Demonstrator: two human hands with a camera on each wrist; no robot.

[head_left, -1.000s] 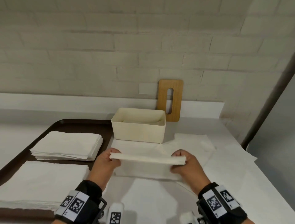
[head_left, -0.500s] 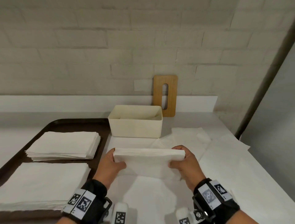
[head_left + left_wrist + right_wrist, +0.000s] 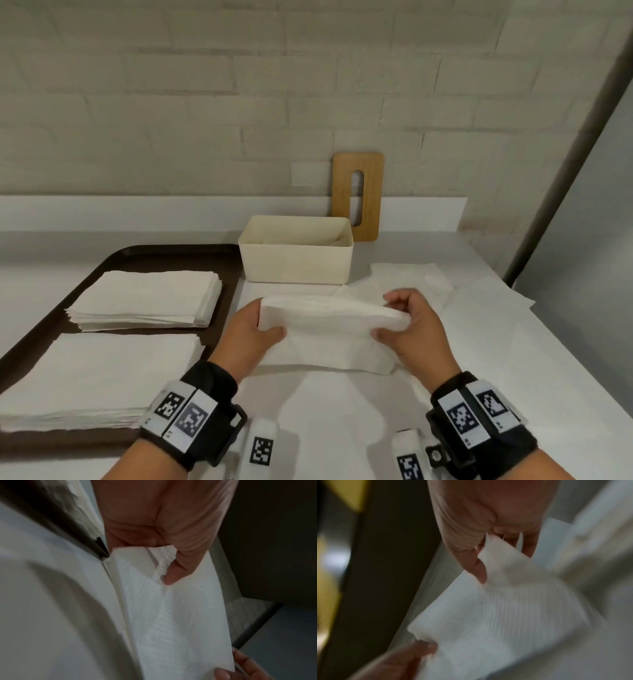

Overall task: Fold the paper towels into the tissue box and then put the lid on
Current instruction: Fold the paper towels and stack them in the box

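Note:
A white folded paper towel (image 3: 325, 329) hangs between both hands just above the white table, in front of the cream tissue box (image 3: 296, 258). My left hand (image 3: 253, 329) pinches its left end, thumb on the near face (image 3: 171, 574). My right hand (image 3: 407, 325) pinches its right end, fingers curled over the top fold (image 3: 479, 568). The box stands open, with some paper inside at the right. Its wooden lid (image 3: 358, 195), with a slot, leans upright against the wall behind the box.
A dark brown tray (image 3: 137, 257) at the left carries two stacks of white paper towels (image 3: 147, 298) (image 3: 92, 377). Loose unfolded sheets (image 3: 411, 281) lie on the table right of the box. A grey vertical post (image 3: 565, 154) rises at the right.
The towel has been turned from edge-on to showing its broad face. The right hand's fingers have curled over the top fold. The head view has shifted slightly.

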